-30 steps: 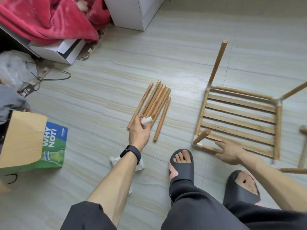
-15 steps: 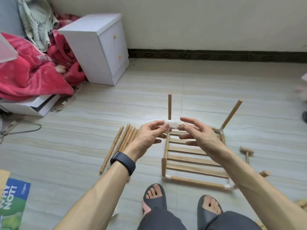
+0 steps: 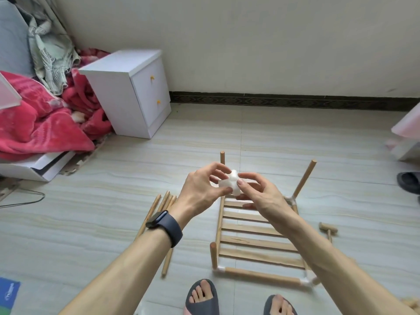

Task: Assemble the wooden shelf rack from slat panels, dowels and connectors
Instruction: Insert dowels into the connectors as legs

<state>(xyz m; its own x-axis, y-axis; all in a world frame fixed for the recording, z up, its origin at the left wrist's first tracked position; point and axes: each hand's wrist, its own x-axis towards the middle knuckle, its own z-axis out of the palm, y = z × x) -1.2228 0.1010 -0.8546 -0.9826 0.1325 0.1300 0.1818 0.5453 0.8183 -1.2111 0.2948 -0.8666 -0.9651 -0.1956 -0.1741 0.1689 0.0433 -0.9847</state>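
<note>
Both my hands hold a white plastic connector (image 3: 230,184) up in front of me. My left hand (image 3: 202,189) pinches it from the left with thumb and fingertips; my right hand (image 3: 255,193) pinches it from the right. Below them on the floor lies a wooden slat panel (image 3: 256,243) framed by dowels, with white connectors at its corners and upright dowels (image 3: 304,178) sticking out of them. A bundle of loose dowels (image 3: 159,214) lies to the left of the panel, partly hidden by my left forearm.
A small wooden mallet (image 3: 327,228) lies right of the panel. A white two-drawer cabinet (image 3: 134,92) stands at the back left beside a red blanket (image 3: 38,123). My feet in dark slippers (image 3: 201,296) are at the bottom. A pink-white box (image 3: 406,137) sits far right.
My left hand lifted the white connector from the dowel bundle and my right hand left the panel corner to join it. The view rose from the floor toward the wall.
</note>
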